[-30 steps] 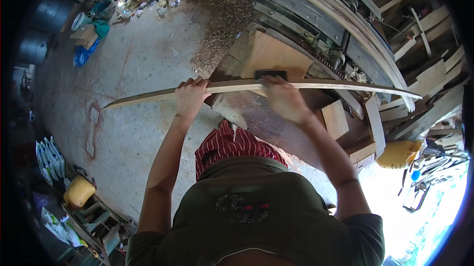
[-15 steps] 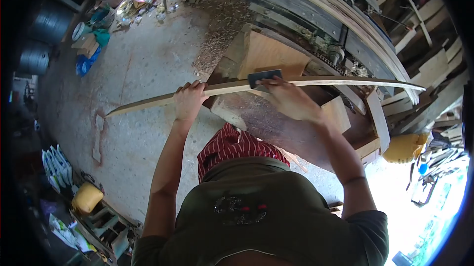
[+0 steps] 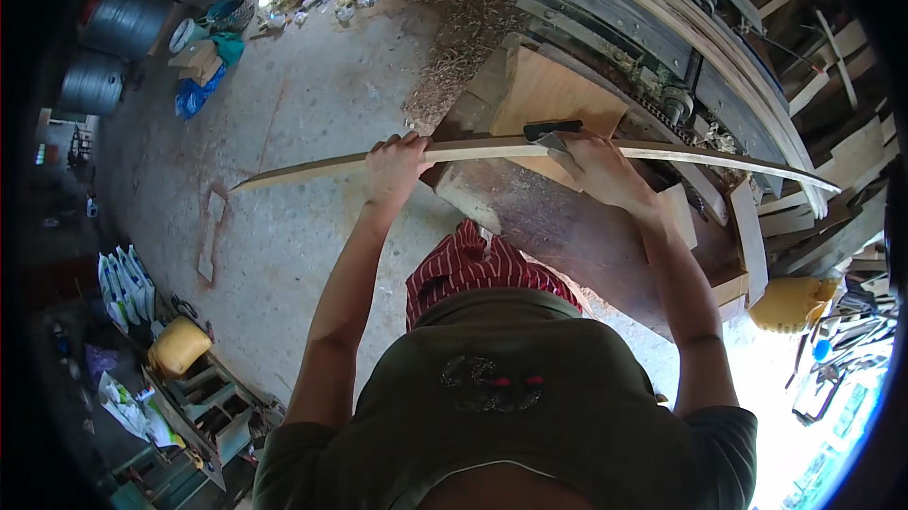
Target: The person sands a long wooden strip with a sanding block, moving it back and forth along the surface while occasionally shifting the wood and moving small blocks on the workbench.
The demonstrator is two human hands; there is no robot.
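Observation:
A long, thin wooden strip (image 3: pixel 482 148) spans the view from side to side, its left end out over the floor and its right part above the workbench. My left hand (image 3: pixel 395 167) is closed round it left of the middle. Farther right, my right hand (image 3: pixel 605 169) grips a dark sheet of sandpaper (image 3: pixel 552 129) folded over the strip. The sheet's paler side shows beneath my fingers, some of which are hidden. Behind the strip, a flat wooden board (image 3: pixel 558 84) lies on the workbench.
The brown workbench (image 3: pixel 558 221) carries sawdust. Long planks (image 3: pixel 728 46) and machinery lie at the upper right, beside wood shavings (image 3: pixel 454 42) on the concrete floor (image 3: pixel 312 131). Yellow jerrycans (image 3: pixel 180 346) stand at lower left and right. Drums (image 3: pixel 132 18) stand at the upper left.
My right hand and the sandpaper have shifted a little right along the strip, and the sheet is now bent over it. My left hand keeps its hold. The whole view has shifted slightly.

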